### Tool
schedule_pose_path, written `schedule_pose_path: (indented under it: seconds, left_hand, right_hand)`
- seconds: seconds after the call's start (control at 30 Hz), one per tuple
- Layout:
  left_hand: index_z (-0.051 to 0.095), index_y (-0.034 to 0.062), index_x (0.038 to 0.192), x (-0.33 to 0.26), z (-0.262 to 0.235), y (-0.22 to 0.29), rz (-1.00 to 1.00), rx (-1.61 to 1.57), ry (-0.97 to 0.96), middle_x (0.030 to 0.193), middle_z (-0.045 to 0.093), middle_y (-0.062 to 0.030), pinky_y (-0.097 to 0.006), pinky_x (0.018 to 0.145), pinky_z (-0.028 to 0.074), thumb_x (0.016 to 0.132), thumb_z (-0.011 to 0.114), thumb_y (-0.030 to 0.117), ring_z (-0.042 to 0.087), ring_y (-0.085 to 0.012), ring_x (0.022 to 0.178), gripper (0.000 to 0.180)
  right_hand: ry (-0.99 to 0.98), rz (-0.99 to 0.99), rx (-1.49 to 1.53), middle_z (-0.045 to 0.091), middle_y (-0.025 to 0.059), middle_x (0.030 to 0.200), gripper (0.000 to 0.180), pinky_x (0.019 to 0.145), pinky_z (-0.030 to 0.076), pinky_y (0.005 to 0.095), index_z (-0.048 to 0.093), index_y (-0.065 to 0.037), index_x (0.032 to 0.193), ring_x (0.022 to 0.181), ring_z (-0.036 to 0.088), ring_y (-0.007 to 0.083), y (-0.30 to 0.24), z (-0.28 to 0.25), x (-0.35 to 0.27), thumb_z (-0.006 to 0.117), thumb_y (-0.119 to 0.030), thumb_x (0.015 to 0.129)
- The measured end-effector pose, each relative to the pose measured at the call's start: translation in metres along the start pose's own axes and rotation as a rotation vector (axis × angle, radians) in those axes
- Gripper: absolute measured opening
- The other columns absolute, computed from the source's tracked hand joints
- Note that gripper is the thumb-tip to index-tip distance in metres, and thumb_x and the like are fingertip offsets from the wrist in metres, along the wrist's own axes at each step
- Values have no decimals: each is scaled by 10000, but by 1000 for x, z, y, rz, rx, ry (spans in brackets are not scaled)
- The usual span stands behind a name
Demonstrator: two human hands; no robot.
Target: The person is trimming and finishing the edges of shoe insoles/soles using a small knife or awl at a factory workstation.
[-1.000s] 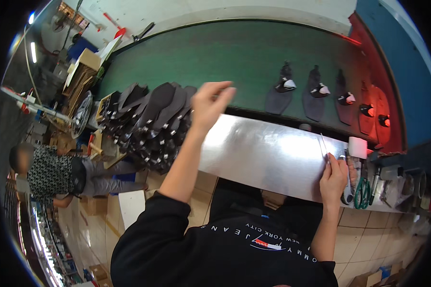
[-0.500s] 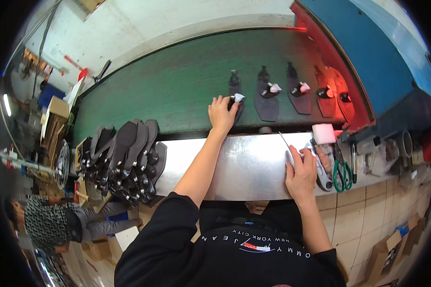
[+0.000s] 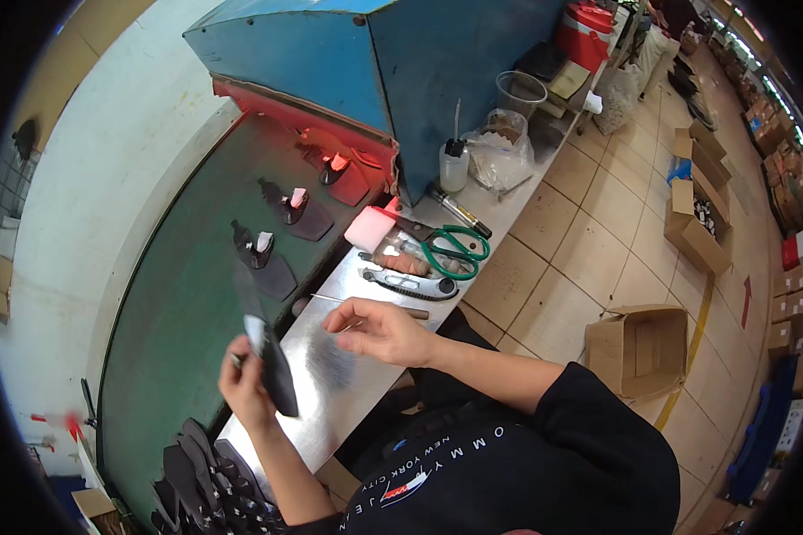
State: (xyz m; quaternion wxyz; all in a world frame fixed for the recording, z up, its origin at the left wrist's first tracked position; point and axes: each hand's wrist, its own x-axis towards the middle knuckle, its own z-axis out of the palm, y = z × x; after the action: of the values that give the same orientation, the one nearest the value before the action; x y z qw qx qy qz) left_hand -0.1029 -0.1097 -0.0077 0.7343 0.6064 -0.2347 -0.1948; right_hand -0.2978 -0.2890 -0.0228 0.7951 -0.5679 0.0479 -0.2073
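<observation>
My left hand (image 3: 248, 383) is closed round a dark sandal (image 3: 281, 382), lifted at the edge of the green conveyor belt (image 3: 152, 330). The sandal stands tilted on edge and partly smeared by motion. Over the steel bench top (image 3: 294, 437) my right hand (image 3: 379, 332) hovers with nothing in it, thumb and fingers curved and apart. Beneath it lies a thin metal rod with a handle (image 3: 417, 313), like an awl. Several more sandals (image 3: 277, 276) with pale wads in their straps lie on the belt, the farthest in red light.
A blue machine housing (image 3: 303, 62) covers the belt's far end. Beside it lie a pale block (image 3: 370, 230), a utility knife (image 3: 410, 284) and green-handled scissors (image 3: 455, 252). A bottle (image 3: 453, 167) stands beyond. Piled sandals (image 3: 187, 477) are at lower left, an open carton (image 3: 605, 357) on the floor.
My view has swung to the right. My left hand has lifted a sandal off the belt and brought it nearer the bench. My right hand remains above the bench near the awl-like tool.
</observation>
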Motion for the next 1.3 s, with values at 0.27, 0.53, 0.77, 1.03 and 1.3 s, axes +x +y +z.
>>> schedule_pose_path:
  seconds: [0.27, 0.53, 0.77, 1.03, 1.3]
  left_hand:
    - [640, -18, 805, -90, 47, 1, -123, -183, -316, 1187, 582, -180, -381, 977, 406, 695, 768, 45, 553, -301, 1122, 180]
    - [583, -27, 1193, -96, 36, 3, -385, -311, -131, 1253, 576, -185, -395, 921, 519, 842, 666, 126, 626, -282, 1033, 392]
    - [631, -16, 1153, -109, 14, 5, -316, -453, -114, 1152, 650, -137, -301, 889, 523, 797, 648, -99, 620, -179, 1048, 366]
    - [665, -5, 1088, -109, 7, 1, -219, -404, -137, 1139, 656, -141, -332, 925, 510, 779, 699, -54, 620, -203, 1056, 315]
    - [659, 7, 1036, -109, 8, 1, -284, -367, -119, 1111, 636, -201, -366, 906, 539, 710, 715, -56, 615, -266, 1063, 337]
  right_hand:
    - [-97, 159, 469, 646, 83, 1087, 230, 960, 415, 321, 568, -50, 976, 1070, 577, 165, -16, 27, -6, 722, -160, 846]
    - [-10, 90, 74, 524, 8, 891, 333, 647, 429, 225, 424, -80, 914, 741, 519, 71, -50, 4, -27, 736, -81, 799]
    - [-55, 49, -388, 665, 106, 949, 468, 814, 480, 273, 574, 11, 1170, 897, 627, 151, -37, 36, -43, 720, -8, 726]
    - [-126, -38, -612, 675, 151, 972, 486, 805, 481, 306, 638, -18, 1193, 865, 640, 251, -32, 48, -47, 693, 12, 711]
    - [-132, -76, -592, 671, 135, 933, 467, 768, 476, 302, 647, -9, 1172, 821, 627, 240, -29, 49, -45, 689, 25, 708]
